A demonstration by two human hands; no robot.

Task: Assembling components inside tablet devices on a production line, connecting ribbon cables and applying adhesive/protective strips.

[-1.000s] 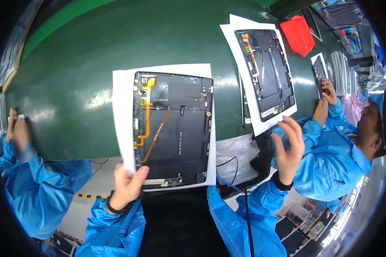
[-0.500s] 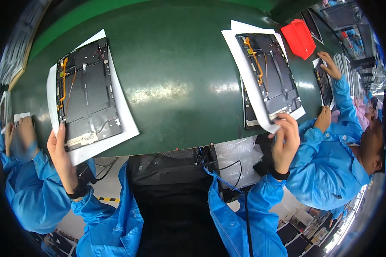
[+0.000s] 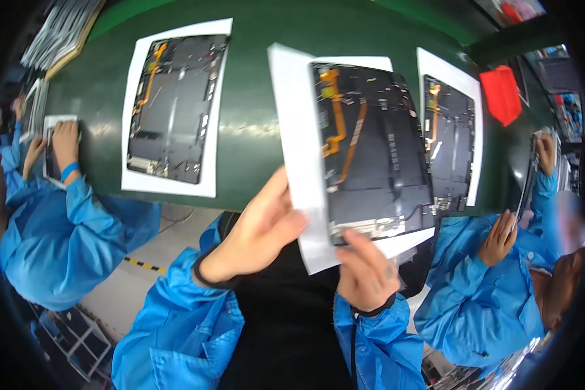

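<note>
An opened tablet [image 3: 377, 156], its black inside showing orange ribbon cables, is raised on a white sheet [image 3: 292, 123] above the table's front edge. My left hand [image 3: 260, 227] grips the sheet's left side, thumb on top. At the tablet's lower edge my right hand [image 3: 367, 270] closes its fingers on the corner; the finger undersides are hidden. A second opened tablet [image 3: 179, 104] lies on its own white sheet to the left. To the right a third opened tablet [image 3: 452, 143] lies on another sheet, partly covered by the held one.
The green table [image 3: 253, 84] spans the view. A red bin [image 3: 500, 94] stands at the far right. Co-workers in blue coats sit close on both sides; the right one's hand [image 3: 498, 239] holds a thin panel [image 3: 526, 182]. Sheets are stacked [image 3: 62, 32] at the far left.
My left hand has left the left tablet and moved right. Both hands now hold one tablet with its sheet, raised toward me. The whole view has shifted too.
</note>
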